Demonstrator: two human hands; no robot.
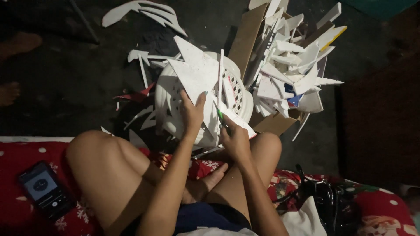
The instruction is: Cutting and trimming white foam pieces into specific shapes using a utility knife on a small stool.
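My left hand (192,114) grips the lower edge of a white foam sheet (194,72) with pointed, star-like corners, holding it up over a white plastic basket (238,94). My right hand (232,137) is closed around a thin green-handled cutting tool (221,116), its tip against the foam next to a narrow white strip (220,76). Both hands work just in front of my bent knees.
A cardboard box (251,37) crammed with several white foam offcuts (293,70) stands at the right of the basket. Foam scraps (144,13) lie on the dark floor. A phone (43,188) rests on the red blanket at left, a black bag (328,203) at right.
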